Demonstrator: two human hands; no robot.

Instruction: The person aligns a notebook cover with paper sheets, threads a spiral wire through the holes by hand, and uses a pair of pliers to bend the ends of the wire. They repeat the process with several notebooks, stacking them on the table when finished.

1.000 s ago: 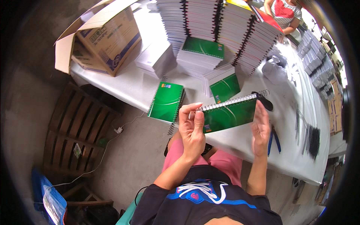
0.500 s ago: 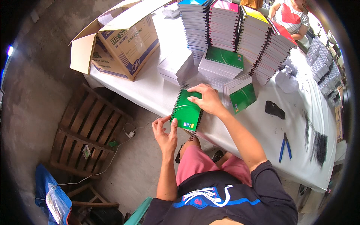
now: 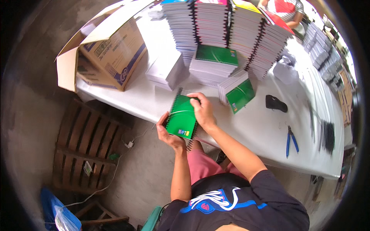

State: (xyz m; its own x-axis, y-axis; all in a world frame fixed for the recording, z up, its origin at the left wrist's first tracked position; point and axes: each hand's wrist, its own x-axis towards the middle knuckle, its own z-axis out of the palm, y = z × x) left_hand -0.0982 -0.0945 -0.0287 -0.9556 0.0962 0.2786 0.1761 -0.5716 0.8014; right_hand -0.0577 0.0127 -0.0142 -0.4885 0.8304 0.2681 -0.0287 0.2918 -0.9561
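A small green-covered notebook (image 3: 181,121) is held between my two hands at the table's near edge. Black spiral coils run along both its long sides, and one coil (image 3: 189,145) sticks out past the lower right corner. My left hand (image 3: 169,136) grips the notebook's lower left edge, its fingers partly under the book. Across the upper right edge, my right hand (image 3: 203,111) is closed with the thumb on the cover. Just beyond stand a white paper stack (image 3: 165,71), a stack topped by a green cover (image 3: 216,56) and a leaning bundle with a green cover (image 3: 241,95).
Tall stacks of spiral notebooks (image 3: 212,27) line the back, beside an open cardboard box (image 3: 111,57). To the right lie blue-handled pliers (image 3: 291,142), a black pouch-like item (image 3: 276,103), loose black coils (image 3: 327,136) and a clear plastic bag (image 3: 286,70). Another person (image 3: 285,9) is at the far side.
My left hand has gone from a fingertip hold to a fuller grip on the notebook. The right hand has slid to the notebook's upper right edge. The view has shifted slightly.
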